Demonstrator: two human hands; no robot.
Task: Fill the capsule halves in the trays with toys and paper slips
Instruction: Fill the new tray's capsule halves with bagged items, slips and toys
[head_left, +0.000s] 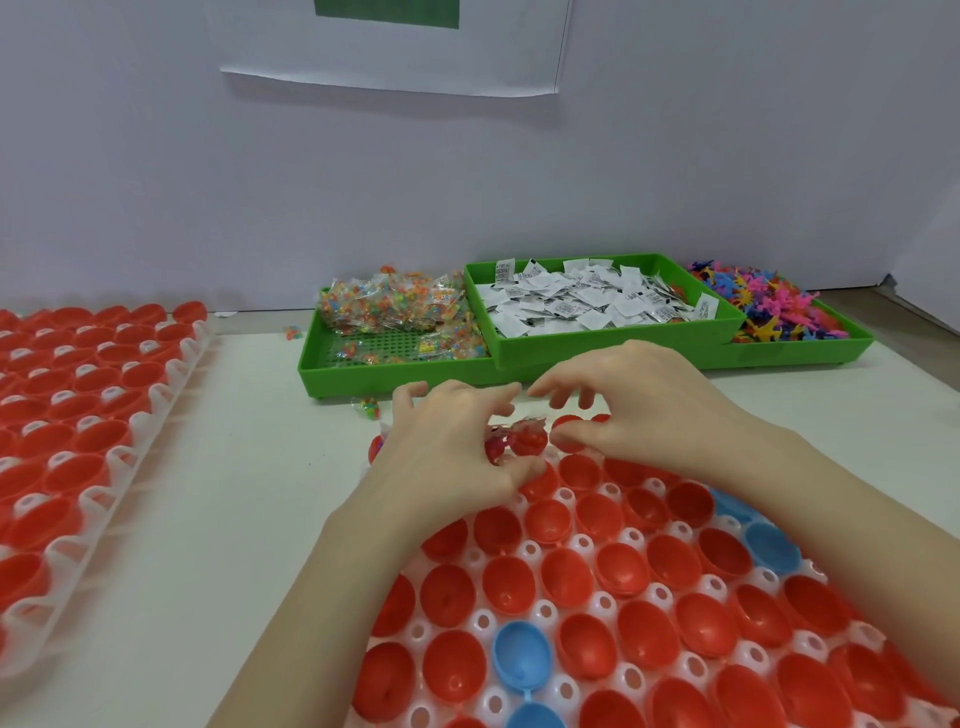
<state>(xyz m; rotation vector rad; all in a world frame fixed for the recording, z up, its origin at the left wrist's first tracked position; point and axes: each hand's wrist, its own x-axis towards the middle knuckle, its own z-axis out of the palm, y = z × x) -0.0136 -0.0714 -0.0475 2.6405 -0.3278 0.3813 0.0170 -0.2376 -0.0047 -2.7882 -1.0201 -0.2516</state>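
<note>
Both hands work at the far edge of the near capsule tray (644, 597). The left hand (447, 447) pinches clear toy packets (524, 436) over the red capsule halves (545, 519). The right hand (639, 410) hovers with loosely curled fingers; whether it holds anything cannot be told.

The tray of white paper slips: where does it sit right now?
In the head view the green tray of paper slips sits at the back of the table, right of centre, between the bagged beads and the plastic figures.

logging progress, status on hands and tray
Left hand pinches clear toy packets; right hand loosely curled, seemingly empty. Both over far edge of near tray. Most halves empty. Nothing blocking.
</note>
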